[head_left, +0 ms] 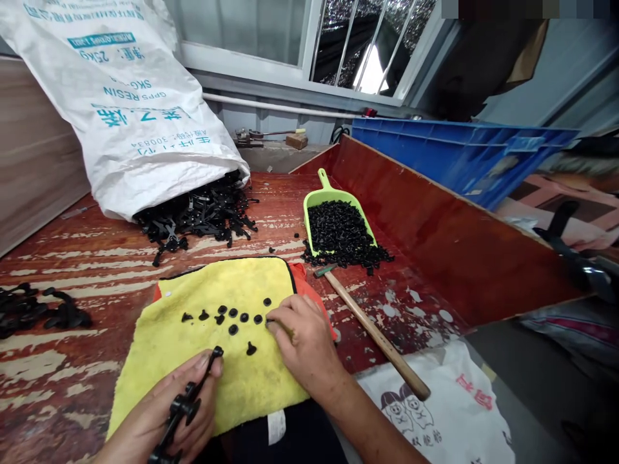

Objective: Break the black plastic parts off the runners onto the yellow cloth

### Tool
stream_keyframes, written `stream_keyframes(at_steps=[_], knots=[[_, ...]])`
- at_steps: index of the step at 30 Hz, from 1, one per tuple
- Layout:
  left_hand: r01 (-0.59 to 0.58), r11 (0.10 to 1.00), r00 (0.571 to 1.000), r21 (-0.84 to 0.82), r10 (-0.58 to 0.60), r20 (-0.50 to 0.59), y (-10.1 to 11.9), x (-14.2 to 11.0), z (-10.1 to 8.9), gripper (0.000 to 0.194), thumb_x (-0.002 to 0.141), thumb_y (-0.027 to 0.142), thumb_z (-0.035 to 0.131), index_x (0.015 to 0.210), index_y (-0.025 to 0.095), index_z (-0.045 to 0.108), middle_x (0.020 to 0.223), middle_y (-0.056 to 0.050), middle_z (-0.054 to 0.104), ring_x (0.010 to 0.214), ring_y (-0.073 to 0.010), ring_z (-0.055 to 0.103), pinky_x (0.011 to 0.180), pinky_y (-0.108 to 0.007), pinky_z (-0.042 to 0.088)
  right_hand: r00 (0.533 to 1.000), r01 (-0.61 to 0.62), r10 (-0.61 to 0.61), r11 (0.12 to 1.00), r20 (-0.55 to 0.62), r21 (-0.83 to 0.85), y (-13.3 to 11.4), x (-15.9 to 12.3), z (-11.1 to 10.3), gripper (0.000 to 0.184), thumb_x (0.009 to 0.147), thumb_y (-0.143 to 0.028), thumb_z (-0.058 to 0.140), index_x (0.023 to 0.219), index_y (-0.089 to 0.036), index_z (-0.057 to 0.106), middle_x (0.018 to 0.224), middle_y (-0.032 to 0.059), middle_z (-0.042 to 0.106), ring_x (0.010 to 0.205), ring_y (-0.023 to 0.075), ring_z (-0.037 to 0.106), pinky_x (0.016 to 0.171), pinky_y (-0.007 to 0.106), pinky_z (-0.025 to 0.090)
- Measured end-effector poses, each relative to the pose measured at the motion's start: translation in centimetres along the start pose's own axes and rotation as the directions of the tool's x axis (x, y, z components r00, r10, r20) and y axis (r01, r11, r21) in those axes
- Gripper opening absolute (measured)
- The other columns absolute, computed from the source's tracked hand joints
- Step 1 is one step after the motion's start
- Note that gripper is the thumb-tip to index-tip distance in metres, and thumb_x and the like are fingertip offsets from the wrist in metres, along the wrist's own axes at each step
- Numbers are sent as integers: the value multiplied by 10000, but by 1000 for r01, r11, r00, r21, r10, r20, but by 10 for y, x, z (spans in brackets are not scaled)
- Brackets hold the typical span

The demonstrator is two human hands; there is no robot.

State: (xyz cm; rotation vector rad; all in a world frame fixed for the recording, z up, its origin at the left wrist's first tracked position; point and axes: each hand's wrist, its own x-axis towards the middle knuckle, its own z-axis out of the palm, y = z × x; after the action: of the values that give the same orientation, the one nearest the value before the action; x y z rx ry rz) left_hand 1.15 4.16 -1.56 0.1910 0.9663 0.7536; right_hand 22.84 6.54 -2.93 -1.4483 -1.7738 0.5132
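My left hand (193,393) grips several long black plastic parts (181,409), which stick up past the thumb and hang below the fingers. My right hand (304,341) pinches a small black plastic piece (269,321) at the fingertips, mostly hidden by them. Both hands are over a yellow cloth (159,341) with a dark edge. On it lie several small black round-headed plugs (244,318), some head up and some on their sides with a stem showing. One sideways plug (251,348) rests between the two hands.
A lime-green dustpan (325,183) heaped with small black pieces stands behind. A hammer (377,328) lies at right. The white sack (159,116) spills black parts (203,212); more dark parts (43,309) lie far left. A red board (435,232) and blue crate (425,142) border the right.
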Motion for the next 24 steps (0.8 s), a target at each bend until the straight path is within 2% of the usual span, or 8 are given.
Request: stream_keyframes(at_steps=[2,4,6,7,12,15,19,24], knots=[[-19,1000,998,16,18,57,-1,-3,8,219,716,320,814,833,205,669,410,80,387,311,-59,326,340,-180,294,990,-127,97,935,104,333,-12,-1,1,126,897,-164,565,950,-202,673,922,39,676,882,177,617,810,318,460],[-43,999,991,17,41,129,-3,-4,11,225,761,368,780,816,176,675,407,98,329,313,-30,218,328,-168,260,937,-336,193,726,292,600,-26,-4,2,72,862,-194,612,915,-196,659,818,6,678,764,146,634,723,268,487],[-55,998,978,3,53,199,-5,-3,11,266,785,407,756,799,153,677,420,110,296,330,-16,141,323,-166,253,886,-461,225,528,406,713,-38,-5,3,72,778,-212,700,844,-187,685,736,-17,666,699,128,622,680,239,487],[-52,999,971,1,51,232,-6,-3,10,278,787,414,753,803,148,677,427,114,289,337,-14,131,327,-165,263,882,-470,228,483,412,738,-42,-5,4,86,739,-212,731,815,-181,705,735,-16,670,712,128,623,690,234,487],[-29,999,957,29,20,289,-9,-3,5,282,792,404,751,833,139,663,451,117,284,351,-19,147,346,-161,295,894,-447,234,448,381,774,-47,-1,8,159,747,-317,762,813,-173,738,809,13,697,766,138,633,749,258,497],[-51,998,967,43,39,251,-10,-4,6,293,798,402,746,856,123,678,455,112,305,363,-20,140,352,-166,301,882,-471,230,418,411,777,-43,0,8,243,733,-388,798,805,-171,719,752,0,674,723,131,618,730,260,497],[-51,998,983,40,43,179,-12,-8,14,278,813,394,737,840,121,689,444,117,288,384,-19,103,357,-156,266,884,-466,249,412,395,783,-40,-1,8,354,601,-416,897,756,-170,696,731,-23,649,698,116,592,704,239,486],[-56,998,981,35,48,188,-16,-11,21,267,829,391,724,785,130,689,451,113,278,396,-21,97,368,-157,223,859,-511,233,347,455,787,-34,-2,11,377,586,-415,912,719,-159,670,675,-34,631,620,95,561,644,228,464]])
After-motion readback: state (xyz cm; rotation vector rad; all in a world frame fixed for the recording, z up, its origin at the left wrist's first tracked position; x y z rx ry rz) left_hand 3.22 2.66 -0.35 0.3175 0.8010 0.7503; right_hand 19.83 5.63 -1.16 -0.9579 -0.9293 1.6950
